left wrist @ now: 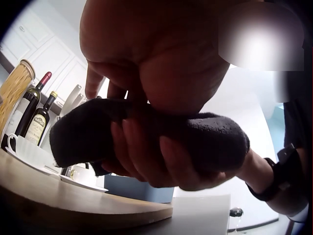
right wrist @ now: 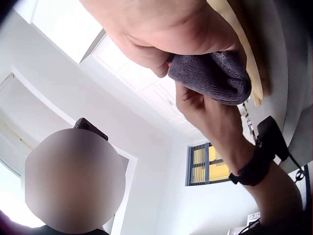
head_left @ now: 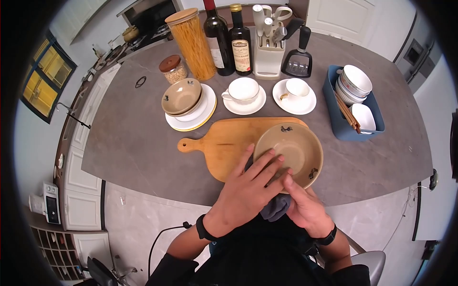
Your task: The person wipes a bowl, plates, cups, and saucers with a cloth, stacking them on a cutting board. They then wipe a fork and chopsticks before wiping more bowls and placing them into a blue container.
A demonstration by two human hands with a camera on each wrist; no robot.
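A tan bowl (head_left: 298, 148) with small dark motifs is held tilted above the right part of a wooden cutting board (head_left: 222, 143). The left hand (head_left: 248, 190) lies with spread, fairly straight fingers over the bowl's near left side. Below, the right hand (head_left: 307, 209) grips the near rim through a dark grey cloth (head_left: 275, 208), its thumb on the rim. In the left wrist view the right hand's fingers (left wrist: 151, 156) curl round the cloth (left wrist: 205, 142) from underneath. The right wrist view shows the cloth (right wrist: 210, 76) bunched between both hands; the bowl is hidden there.
Behind the board stand stacked plates (head_left: 207, 107) with a similar bowl (head_left: 181, 97), two cups (head_left: 242, 90) on saucers, a pasta jar (head_left: 193, 45), bottles (head_left: 242, 47) and a knife block (head_left: 268, 57). At right sits a blue basket (head_left: 350, 128) with bowls and chopsticks.
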